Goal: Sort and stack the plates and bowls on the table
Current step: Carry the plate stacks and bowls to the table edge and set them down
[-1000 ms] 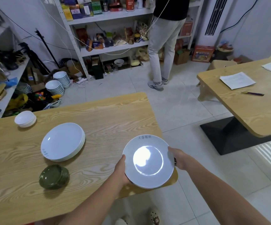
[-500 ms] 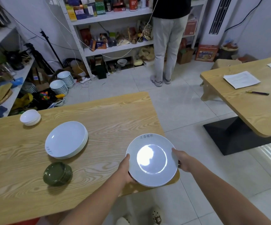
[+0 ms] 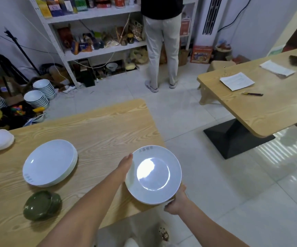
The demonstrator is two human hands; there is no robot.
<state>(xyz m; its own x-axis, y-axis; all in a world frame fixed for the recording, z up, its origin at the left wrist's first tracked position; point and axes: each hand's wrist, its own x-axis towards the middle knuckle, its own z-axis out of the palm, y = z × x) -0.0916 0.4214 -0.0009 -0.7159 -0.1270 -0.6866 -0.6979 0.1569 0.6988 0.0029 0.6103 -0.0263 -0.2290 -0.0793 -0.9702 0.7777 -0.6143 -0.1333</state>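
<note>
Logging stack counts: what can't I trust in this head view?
Head view, left hand: fingers hidden beneath the white round plate.
Head view, right hand: fingertips hidden under that plate's rim.
Head view, dark green glazed bowls: count lost to blur.
Head view, plate's rim lettering: too small to read.

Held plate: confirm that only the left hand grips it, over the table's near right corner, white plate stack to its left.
Wrong. The head view shows both hands on the plate: left hand at its left rim, right hand at its near rim. It is over the table at the near right corner, the white plate stack to its left.
</note>
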